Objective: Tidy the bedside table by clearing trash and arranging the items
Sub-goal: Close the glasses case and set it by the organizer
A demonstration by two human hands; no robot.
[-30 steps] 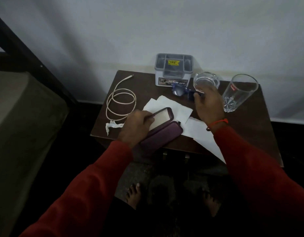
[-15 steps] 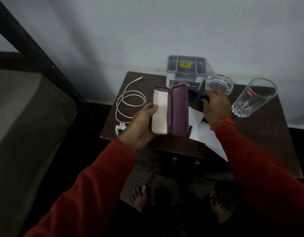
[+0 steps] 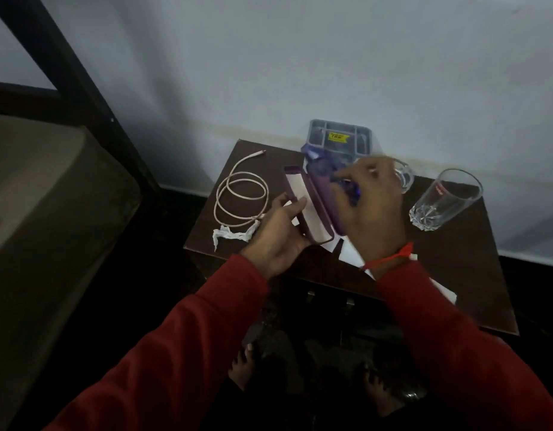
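Note:
My left hand (image 3: 280,234) holds an open purple glasses case (image 3: 309,203) with a pale lining, lifted above the dark brown bedside table (image 3: 461,269). My right hand (image 3: 371,206) grips blue-framed glasses (image 3: 323,169), blurred, right over the case's open half. White paper sheets (image 3: 350,253) lie on the table under both hands, mostly hidden. A crumpled white scrap (image 3: 231,236) lies near the table's front left corner.
A coiled white cable (image 3: 241,197) rests on the table's left side. A grey organiser box (image 3: 339,136) stands at the back against the wall. A short glass (image 3: 404,178) and a tall glass (image 3: 444,199) stand on the right. A bed (image 3: 51,213) is at the left.
My left hand lifted the case off the table and opened it. My right hand picked up the glasses from near the organiser and brought them over the case.

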